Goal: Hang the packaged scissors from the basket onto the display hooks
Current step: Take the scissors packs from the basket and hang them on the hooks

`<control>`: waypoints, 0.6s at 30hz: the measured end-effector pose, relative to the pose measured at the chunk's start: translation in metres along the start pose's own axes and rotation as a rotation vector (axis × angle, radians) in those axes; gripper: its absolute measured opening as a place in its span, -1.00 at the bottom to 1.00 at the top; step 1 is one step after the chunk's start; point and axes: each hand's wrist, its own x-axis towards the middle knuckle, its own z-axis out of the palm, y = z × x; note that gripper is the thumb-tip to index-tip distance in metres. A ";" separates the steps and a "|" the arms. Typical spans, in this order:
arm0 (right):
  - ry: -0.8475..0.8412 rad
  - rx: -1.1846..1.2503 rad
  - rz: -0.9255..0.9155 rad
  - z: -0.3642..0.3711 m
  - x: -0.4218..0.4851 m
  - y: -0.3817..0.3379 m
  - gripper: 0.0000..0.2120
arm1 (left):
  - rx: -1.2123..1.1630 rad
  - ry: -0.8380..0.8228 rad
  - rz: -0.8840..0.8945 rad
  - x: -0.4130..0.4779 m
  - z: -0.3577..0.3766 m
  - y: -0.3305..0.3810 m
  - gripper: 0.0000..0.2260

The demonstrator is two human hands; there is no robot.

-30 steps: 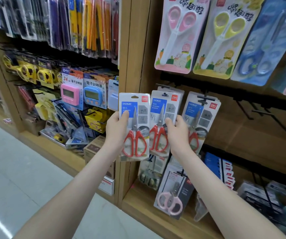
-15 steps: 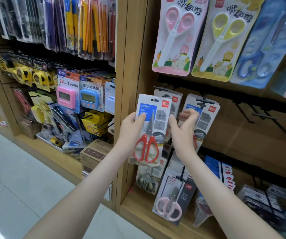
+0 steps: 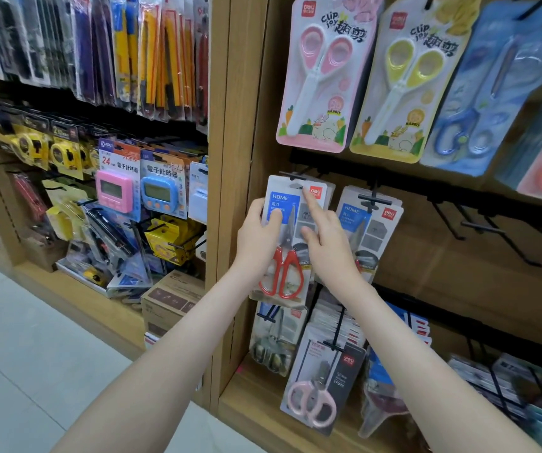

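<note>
A packaged pair of red-handled scissors [image 3: 284, 243] on a white and blue card is held up against the leftmost black display hook [image 3: 296, 175] of the middle row. My left hand [image 3: 258, 237] grips the card's left edge, thumb on its front. My right hand [image 3: 323, 238] presses the card's right side with the index finger stretched up toward the hang hole. More identical packs [image 3: 372, 230] hang on the hook to the right. No basket is in view.
Empty black hooks [image 3: 485, 223] stick out to the right on the same rail. Large pink [image 3: 323, 73], yellow [image 3: 407, 83] and blue scissor packs hang above. Pink-handled scissors [image 3: 320, 384] hang below. A wooden upright [image 3: 230, 158] separates the left bay of timers and tape measures.
Both hands have carried the pack up and to the right, from in front of the wooden upright to the leftmost hook. My right index finger now points up at the card's top.
</note>
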 end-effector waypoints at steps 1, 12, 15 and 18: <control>0.000 0.013 -0.001 0.001 0.000 0.000 -0.43 | 0.006 0.006 0.038 -0.001 0.001 -0.001 -0.75; 0.026 -0.062 0.080 0.008 0.013 0.020 -0.38 | 0.329 -0.079 0.176 0.007 0.018 -0.024 -0.51; -0.018 -0.189 0.156 0.007 0.024 0.027 -0.26 | 0.545 -0.159 0.180 0.013 0.026 -0.029 -0.45; -0.040 -0.257 0.142 0.003 0.018 0.034 -0.24 | 0.602 -0.186 0.154 0.014 0.034 -0.034 -0.37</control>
